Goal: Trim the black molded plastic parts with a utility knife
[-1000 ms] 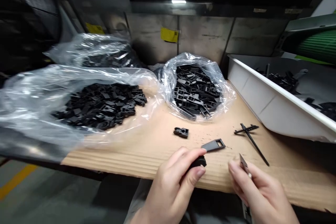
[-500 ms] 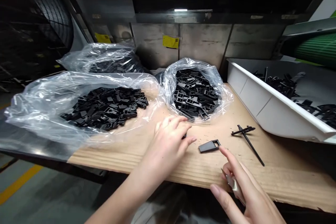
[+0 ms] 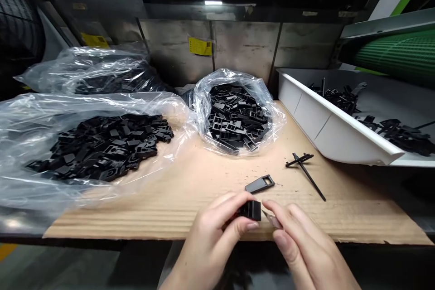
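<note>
My left hand [image 3: 212, 229] is closed on a small black plastic part [image 3: 252, 210], held between thumb and fingers above the front edge of the cardboard. Just right of it, my right hand [image 3: 309, 240] grips a small pointed knife blade [image 3: 272, 220], its tip close to the end of the part. Whether tip and part touch, I cannot tell. Behind both hands lies a flat black plastic piece [image 3: 256, 185] with a square opening at one end. Farther right, a thin black sprue [image 3: 311, 179] with a crossbar rests on the cardboard.
Cardboard [image 3: 204, 176] covers the bench. At left, a clear bag [image 3: 176, 108] lies open around a heap of black parts; another bag [image 3: 200, 122] of parts stands behind my hands. A white tray [image 3: 326, 122] with black scraps fills the right side.
My left hand has come back from beside the bags with a black part in it. My right hand has brought the blade up to that part. The view has shifted right.
</note>
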Demonstrator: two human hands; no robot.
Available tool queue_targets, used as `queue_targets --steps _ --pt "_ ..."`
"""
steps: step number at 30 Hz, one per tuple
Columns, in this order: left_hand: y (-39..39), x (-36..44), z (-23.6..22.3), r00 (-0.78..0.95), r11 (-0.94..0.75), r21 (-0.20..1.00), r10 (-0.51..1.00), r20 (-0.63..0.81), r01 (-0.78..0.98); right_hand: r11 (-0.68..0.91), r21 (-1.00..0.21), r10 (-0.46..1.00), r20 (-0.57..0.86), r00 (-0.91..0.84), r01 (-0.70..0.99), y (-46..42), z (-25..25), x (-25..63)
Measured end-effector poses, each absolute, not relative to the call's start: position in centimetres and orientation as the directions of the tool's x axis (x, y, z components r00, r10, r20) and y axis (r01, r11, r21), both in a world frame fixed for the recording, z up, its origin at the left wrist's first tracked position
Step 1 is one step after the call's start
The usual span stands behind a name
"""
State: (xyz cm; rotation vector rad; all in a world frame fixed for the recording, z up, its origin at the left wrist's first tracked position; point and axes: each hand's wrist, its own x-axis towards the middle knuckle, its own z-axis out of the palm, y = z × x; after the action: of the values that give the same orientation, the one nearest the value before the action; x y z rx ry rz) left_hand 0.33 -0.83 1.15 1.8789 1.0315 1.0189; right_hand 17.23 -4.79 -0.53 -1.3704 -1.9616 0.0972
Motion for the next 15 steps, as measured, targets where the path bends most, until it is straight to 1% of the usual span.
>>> queue_targets --steps 4,7,11,15 --pt "-0.6 0.3 0.5 0.354 -0.428 0.878 0.872 0.339 0.214 0.436 -0.548 0.855 0.5 -0.138 0.714 -4.4 -0.6 16.4" --pt "-0.4 0.1 0.6 0.365 -0.415 0.887 0.873 0.325 0.204 0.443 -0.599 0.849 0.519 -0.098 0.667 -4.4 -0.7 15.9" --pt "-0.5 -0.1 0.9 0.386 -0.408 0.892 0.868 0.313 0.196 0.424 -0.668 0.871 0.486 -0.073 0.612 -4.5 -0.8 15.8" --pt "-0.3 0.0 0.9 0.385 -0.397 0.898 0.871 0.305 0.187 0.431 -0.693 0.864 0.501 -0.043 0.577 -4.6 -0.9 15.7"
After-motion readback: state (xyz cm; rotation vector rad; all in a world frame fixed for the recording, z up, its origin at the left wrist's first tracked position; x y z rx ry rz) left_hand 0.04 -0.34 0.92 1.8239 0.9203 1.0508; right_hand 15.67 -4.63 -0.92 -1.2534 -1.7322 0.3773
